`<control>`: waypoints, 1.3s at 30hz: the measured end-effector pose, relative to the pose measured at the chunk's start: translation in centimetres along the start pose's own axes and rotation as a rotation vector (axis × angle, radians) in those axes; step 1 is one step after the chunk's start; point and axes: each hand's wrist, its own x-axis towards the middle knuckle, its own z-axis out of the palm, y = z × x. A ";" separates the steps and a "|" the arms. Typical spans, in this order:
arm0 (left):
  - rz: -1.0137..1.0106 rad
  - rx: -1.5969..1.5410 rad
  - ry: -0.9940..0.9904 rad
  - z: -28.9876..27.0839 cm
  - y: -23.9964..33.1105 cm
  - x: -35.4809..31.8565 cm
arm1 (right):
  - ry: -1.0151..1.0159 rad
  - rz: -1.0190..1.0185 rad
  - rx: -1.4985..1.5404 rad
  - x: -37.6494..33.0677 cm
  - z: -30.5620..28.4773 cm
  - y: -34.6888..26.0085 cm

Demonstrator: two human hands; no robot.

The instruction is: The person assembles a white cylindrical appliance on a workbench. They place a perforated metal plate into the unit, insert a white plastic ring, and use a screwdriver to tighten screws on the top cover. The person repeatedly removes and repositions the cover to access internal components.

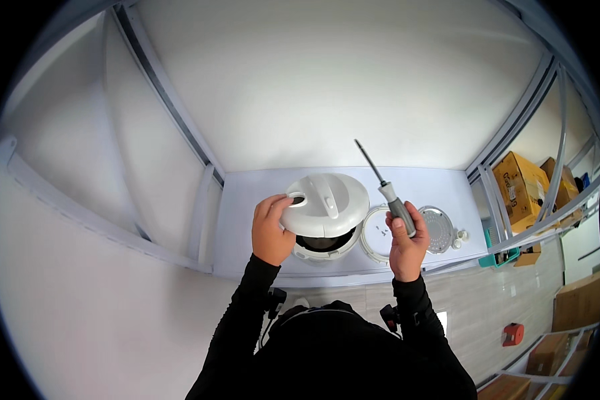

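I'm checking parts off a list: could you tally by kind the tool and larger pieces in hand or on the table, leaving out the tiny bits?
Grey-handled screwdriver: 1
White domed lid: 1
Round white base with dark interior: 1
White ring: 1
Perforated metal disc: 1
Total: 5

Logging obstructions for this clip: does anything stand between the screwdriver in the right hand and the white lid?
Nothing visible does. The right hand holds the screwdriver to the right of the white lid, with an open gap between; the left hand grips the lid's left edge.
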 end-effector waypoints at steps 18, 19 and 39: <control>-0.205 0.015 -0.339 -1.0 2.8 -5.1 | -0.286 0.455 -0.007 0.1 -3.3 3.4; -0.200 0.024 -0.342 -0.9 2.8 -5.2 | -0.294 0.468 0.001 0.0 -3.4 3.5; -0.175 0.229 -0.030 4.8 5.9 -6.3 | -0.355 0.353 0.102 -0.5 -5.4 2.2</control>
